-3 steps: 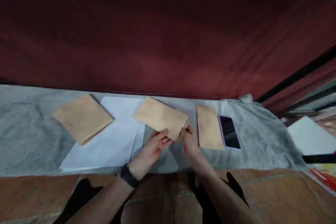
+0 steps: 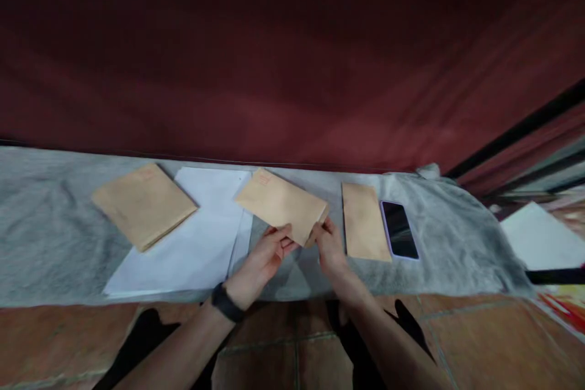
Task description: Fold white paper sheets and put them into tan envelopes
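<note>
A brown paper envelope (image 2: 281,204) with red print at its far left corner is held between both hands. My left hand (image 2: 269,253) grips its near edge, thumb on top and fingers beneath. At the right end, where a flap and a strip of white paper show, my right hand (image 2: 328,247) pinches the corner. Another brown envelope (image 2: 365,222) lies flat just right of my right hand. To the left, a stack of brown envelopes (image 2: 145,204) rests partly on white paper sheets (image 2: 201,244).
A phone (image 2: 400,230) in a light purple case lies beside the right envelope. Grey cloth (image 2: 461,244) covers the narrow surface, with a dark red fabric wall (image 2: 292,73) behind it. Tiled floor (image 2: 256,365) shows below, and a white panel (image 2: 542,237) stands at far right.
The held envelope has shifted very slightly to the right at its left end. Both hands keep their grip.
</note>
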`<state>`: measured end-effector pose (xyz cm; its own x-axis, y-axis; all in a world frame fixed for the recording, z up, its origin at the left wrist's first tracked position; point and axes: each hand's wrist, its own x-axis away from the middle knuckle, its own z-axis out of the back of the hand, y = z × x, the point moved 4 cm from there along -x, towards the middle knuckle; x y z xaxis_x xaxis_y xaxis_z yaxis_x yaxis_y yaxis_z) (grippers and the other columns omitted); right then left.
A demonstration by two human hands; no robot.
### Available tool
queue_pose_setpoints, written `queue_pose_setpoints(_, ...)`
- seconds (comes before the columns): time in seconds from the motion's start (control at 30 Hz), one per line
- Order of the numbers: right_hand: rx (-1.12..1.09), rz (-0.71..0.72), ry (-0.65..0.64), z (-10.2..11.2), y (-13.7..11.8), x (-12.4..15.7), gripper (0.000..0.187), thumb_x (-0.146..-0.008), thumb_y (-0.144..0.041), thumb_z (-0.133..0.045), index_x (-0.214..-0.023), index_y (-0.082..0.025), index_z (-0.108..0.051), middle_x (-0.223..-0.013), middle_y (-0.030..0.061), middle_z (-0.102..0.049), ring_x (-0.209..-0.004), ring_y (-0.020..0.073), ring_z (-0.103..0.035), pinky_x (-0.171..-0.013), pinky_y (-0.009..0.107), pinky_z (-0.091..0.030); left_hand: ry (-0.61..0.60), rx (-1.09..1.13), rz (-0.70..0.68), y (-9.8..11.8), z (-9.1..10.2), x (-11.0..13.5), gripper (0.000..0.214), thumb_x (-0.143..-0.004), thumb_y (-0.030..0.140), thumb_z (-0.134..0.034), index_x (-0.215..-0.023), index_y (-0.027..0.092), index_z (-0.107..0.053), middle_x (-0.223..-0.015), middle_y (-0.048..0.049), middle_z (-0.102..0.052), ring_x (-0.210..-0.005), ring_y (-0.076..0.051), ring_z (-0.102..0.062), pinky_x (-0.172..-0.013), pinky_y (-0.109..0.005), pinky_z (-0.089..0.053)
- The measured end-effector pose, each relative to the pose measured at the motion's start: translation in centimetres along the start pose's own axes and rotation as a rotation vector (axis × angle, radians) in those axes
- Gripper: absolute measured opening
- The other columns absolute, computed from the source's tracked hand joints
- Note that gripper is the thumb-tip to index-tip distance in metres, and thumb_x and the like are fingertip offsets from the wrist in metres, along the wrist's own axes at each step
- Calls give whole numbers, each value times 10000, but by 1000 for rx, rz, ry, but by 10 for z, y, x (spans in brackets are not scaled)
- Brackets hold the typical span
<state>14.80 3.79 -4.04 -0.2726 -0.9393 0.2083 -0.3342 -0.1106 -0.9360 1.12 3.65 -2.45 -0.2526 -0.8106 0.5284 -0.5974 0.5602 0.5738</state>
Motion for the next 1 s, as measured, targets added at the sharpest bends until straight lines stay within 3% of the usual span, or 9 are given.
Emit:
queue_pose_setpoints(0.1,-1,-51,13,2,-3,1,273,-653,-377,-690,-865,-204,-667,-807,5,-728,-720,179,-637,-639,273,-489,27,-36,-5,4,4,-5,198,-748,66,-728,-927,123,-665,-856,-87,-766,-761,-206,-742,-729,-319,-600)
queue_pose_setpoints(0.27,36,-180,-165,8,-18,4,270,-621,-366,-755,-822,-200,-685,-773,-9,-695,-696,162,-623,-604,262,-508,4,-146,-11,25,12,-12,357,-649,91,-799,-982,132,-676,-870,-70,-767,-775,-210,-738,-706,-301,-581)
queue_pose_setpoints(0.33,27,-207,-172,17,-27,5,290,-604,-357,-799,-823,-204,-687,-776,-17,-687,-690,151,-624,-621,263,-520,-23,-246,-11,37,14,-13,427,-593,119,-840,-990,133,-683,-878,-68,-765,-775,-211,-731,-679,-283,-563)
queue_pose_setpoints(0.5,69,-203,-180,41,-44,-1,386,-630,-392,-824,-947,-213,-697,-875,8,-718,-741,160,-655,-653,268,-521,-135,-516,29,57,16,-16,588,-511,234,-898,-1053,152,-685,-1007,-84,-762,-862,-236,-719,-721,-309,-548)
queue_pose_setpoints(0.57,122,-178,-195,48,-43,-6,387,-680,-432,-787,-979,-207,-688,-874,24,-727,-733,163,-653,-661,277,-520,-110,-609,8,58,20,-21,585,-523,270,-879,-1057,163,-666,-980,-66,-756,-853,-234,-714,-717,-311,-538)
queue_pose_setpoints(0.7,396,-16,-158,54,-31,-15,293,-742,-436,-703,-939,-222,-678,-836,13,-708,-728,175,-638,-668,301,-524,14,-791,-158,55,31,-34,523,-601,301,-795,-1068,190,-587,-784,4,-704,-726,-198,-683,-626,-270,-491)
queue_pose_setpoints(0.8,650,180,-186,45,-24,-13,205,-850,-369,-581,-972,-237,-679,-914,24,-707,-813,191,-658,-764,335,-537,-3,-863,-194,50,36,-41,529,-645,309,-763,-1112,200,-540,-726,25,-671,-637,-172,-646,-578,-251,-457)
queue_pose_setpoints(0.9,894,375,-243,33,-24,-4,248,-914,-245,-488,-1081,-257,-672,-1094,47,-693,-1002,211,-651,-915,375,-521,-15,-933,-164,50,40,-41,525,-700,331,-733,-1162,204,-520,-727,33,-660,-604,-164,-631,-540,-239,-437)
queue_pose_setpoints(1.0,1064,541,-342,21,-28,4,317,-914,-152,-482,-1164,-247,-654,-1200,65,-663,-1145,225,-597,-1036,410,-477,81,-1197,-233,56,40,-34,516,-781,305,-679,-1254,201,-503,-760,18,-659,-675,-197,-662,-585,-274,-477)
